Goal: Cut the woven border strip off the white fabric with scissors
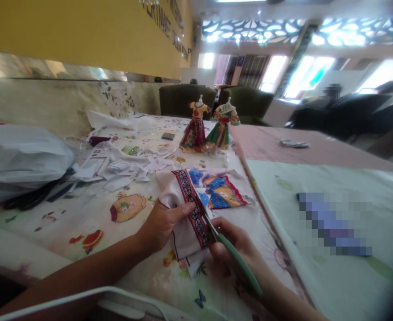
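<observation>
My left hand (165, 223) pinches a white fabric piece (183, 232) with a dark patterned border, thumb on top and fingers underneath. In my right hand (231, 243) is a pair of scissors (238, 263) with green handles, its blades lying along the border's right side. Whether the blades are parted is hard to tell. Just beyond them lies a blue and orange printed piece with red edging (221, 189); I cannot tell whether it is joined to the white fabric. A small cut-out tan garment shape (128, 208) rests left of my left hand.
Two small dressed figures on stands, one in maroon (194, 129) and one in green (221, 129), stand at the back. White scraps (116, 167) lie left, near a plastic bag (22, 156). A blurred blue object (333, 225) is at right.
</observation>
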Available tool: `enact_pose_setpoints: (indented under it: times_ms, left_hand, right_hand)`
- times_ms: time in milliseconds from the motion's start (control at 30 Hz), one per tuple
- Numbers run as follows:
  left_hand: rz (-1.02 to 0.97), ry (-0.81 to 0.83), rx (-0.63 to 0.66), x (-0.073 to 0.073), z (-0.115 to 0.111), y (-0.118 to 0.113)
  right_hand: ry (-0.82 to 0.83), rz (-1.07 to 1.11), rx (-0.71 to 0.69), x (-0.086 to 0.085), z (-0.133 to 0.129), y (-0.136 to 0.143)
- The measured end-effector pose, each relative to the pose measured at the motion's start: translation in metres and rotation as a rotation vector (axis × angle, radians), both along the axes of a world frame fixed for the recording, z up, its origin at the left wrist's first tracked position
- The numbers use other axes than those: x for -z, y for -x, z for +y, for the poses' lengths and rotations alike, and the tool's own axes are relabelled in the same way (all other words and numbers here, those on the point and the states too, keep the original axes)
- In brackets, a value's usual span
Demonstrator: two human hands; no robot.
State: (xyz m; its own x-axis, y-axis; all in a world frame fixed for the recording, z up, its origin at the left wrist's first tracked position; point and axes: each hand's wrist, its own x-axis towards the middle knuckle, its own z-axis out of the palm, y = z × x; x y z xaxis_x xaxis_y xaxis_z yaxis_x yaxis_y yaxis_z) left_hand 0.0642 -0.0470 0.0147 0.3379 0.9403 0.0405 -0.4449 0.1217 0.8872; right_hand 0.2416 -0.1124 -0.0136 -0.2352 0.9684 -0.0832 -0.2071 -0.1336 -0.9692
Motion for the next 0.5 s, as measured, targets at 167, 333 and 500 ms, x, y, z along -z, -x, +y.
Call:
enact_pose_setpoints:
  times_ms: [167,333,500]
  left_hand:
    - [0.009,-0.004,0.010,0.0014,0.0003,0.0015]
    - [0.025,0.015,0.027,0.0014,-0.0008,0.0017]
    - [0.016,0.039,0.033,-0.0006,-0.0011,0.0008]
  right_hand:
    - [-0.003,-0.020,-0.013,-0.0002,0.0015,-0.0010]
    - [-0.025,-0.050,-0.045,-0.0048,0.0018,-0.0028]
    - [-0.010,-0.029,-0.031,-0.0050,0.0007,-0.0016]
